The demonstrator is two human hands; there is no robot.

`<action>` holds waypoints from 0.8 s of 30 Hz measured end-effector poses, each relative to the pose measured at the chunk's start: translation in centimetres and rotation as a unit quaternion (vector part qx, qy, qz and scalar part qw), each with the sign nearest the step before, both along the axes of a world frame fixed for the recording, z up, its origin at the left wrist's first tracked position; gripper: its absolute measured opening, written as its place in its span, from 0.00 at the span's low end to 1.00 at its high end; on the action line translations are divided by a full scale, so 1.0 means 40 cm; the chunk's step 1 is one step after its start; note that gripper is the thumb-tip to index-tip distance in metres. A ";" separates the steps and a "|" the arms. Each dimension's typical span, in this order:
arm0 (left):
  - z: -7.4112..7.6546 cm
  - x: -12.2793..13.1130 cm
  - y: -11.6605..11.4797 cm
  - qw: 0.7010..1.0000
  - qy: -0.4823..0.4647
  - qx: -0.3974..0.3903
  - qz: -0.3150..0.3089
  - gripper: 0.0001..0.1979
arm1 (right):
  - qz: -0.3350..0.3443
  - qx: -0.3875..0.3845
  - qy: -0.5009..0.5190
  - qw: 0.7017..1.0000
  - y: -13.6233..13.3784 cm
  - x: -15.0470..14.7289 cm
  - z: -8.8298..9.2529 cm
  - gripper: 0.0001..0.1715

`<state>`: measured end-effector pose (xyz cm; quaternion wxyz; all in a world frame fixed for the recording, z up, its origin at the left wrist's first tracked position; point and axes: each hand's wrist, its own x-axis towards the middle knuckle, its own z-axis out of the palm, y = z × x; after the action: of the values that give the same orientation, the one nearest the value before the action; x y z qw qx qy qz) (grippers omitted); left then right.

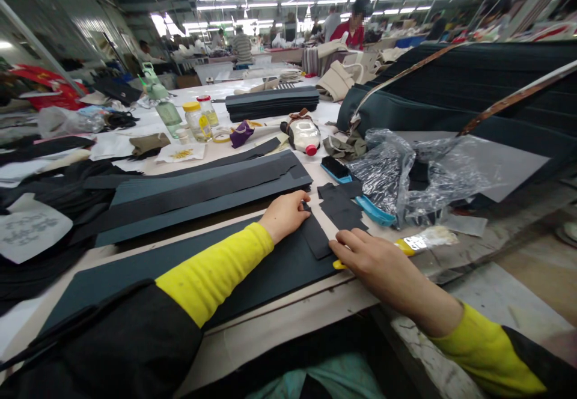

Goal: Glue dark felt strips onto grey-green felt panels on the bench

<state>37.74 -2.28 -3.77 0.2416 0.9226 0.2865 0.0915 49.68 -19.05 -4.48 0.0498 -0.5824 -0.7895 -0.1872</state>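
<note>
A short dark strip (317,238) lies across the right end of a long dark green panel (180,267) at the table's front. My left hand (288,214) is closed at the strip's far end, thumb and finger pinched at its edge. My right hand (372,262) has curled fingers, their tips by the strip's near right corner. Through that hand runs the yellow handle of a paintbrush (412,243), its whitish bristles pointing right. Just beyond the right hand lie more loose dark strips (342,207). A stack of long dark panels (202,191) sits behind my left arm.
A blue-handled brush (336,170), another blue handle (376,211) and crumpled clear plastic (392,170) lie right of centre. Behind stand a white red-capped bottle (305,134), a yellow-lidded jar (197,124) and a green bottle (166,107). A large strapped dark stack (451,95) rises at right.
</note>
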 end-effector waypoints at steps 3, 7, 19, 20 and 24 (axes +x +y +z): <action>0.007 -0.005 -0.022 0.994 0.003 0.109 -0.023 0.13 | 0.005 -0.007 -0.012 1.000 0.001 0.000 0.005 0.12; 0.009 -0.009 -0.053 0.954 0.069 0.261 -0.132 0.11 | 0.009 -0.019 -0.038 0.999 0.002 -0.009 -0.001 0.13; -0.005 -0.069 -0.115 0.980 0.068 0.163 -0.095 0.33 | -0.028 0.083 0.147 0.985 -0.018 0.058 0.266 0.29; -0.005 -0.069 -0.114 0.981 0.067 0.158 -0.092 0.33 | -0.051 0.068 0.164 0.983 -0.013 0.061 0.294 0.34; 0.009 -0.086 -0.125 0.982 0.057 0.152 -0.095 0.31 | -0.164 -0.041 0.292 0.941 0.026 0.075 0.323 0.45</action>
<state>34.30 -7.28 -3.39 0.0894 0.9752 0.1940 0.0580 52.67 -18.01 8.42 0.2234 -0.7347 -0.6403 0.0180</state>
